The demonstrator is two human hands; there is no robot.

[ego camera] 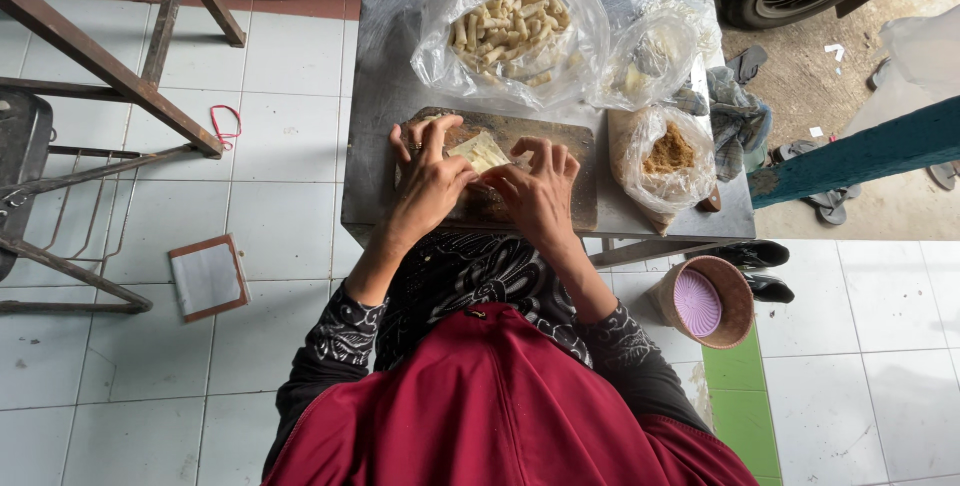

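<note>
On the wooden cutting board (560, 171) lies a pale, thin wrapper (480, 152), folded into a small angled piece near the board's far edge. The left hand (432, 181) rests on the board just left of the wrapper, fingers curled and loosely together, thumb and fingertips touching the wrapper's left edge. The right hand (540, 191) sits on the board just right of the wrapper, fingers slightly spread and bent, their tips pressing at the wrapper's right corner. Whether either hand truly pinches the wrapper or only presses it flat cannot be told.

The board lies on a small grey metal table (375, 106). Beyond the board, at the table's far side, stands an open clear plastic bag of finished rolls (510, 31), pale and finger-shaped. To the right of that sits a second clear bag (655, 51), mostly crumpled. Right of the board, another bag holds brown shredded filling (670, 151). On the tiled floor to the right of the board's near corner stands a brown basket with a purple lid (705, 301).
</note>
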